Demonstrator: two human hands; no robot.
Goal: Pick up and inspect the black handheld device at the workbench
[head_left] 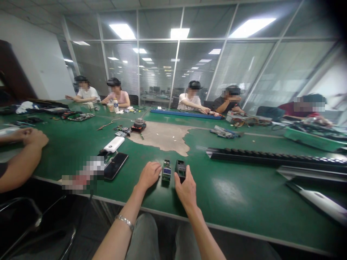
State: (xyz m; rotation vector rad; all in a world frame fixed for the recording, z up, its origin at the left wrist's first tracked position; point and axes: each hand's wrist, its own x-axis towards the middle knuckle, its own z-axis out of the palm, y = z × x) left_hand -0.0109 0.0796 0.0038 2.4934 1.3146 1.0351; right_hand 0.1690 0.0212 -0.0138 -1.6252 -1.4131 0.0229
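Note:
My right hand (187,187) is wrapped round the side of a narrow black plastic casing (180,169) with rectangular cutouts, held upright at the table's near side. Just left of it stands a slim green circuit board (166,172) with a small bluish screen. My left hand (149,176) rests on the table right beside that board, its fingers curled together. Whether the fingertips touch the board or hold something small is hidden from me.
Left of me lie a black phone (116,166) and a white power bank (114,144). Long black metal rails (260,157) lie to the right, near a green basket (311,139). Another person's clasped hands (32,138) rest at the left edge; several people sit opposite.

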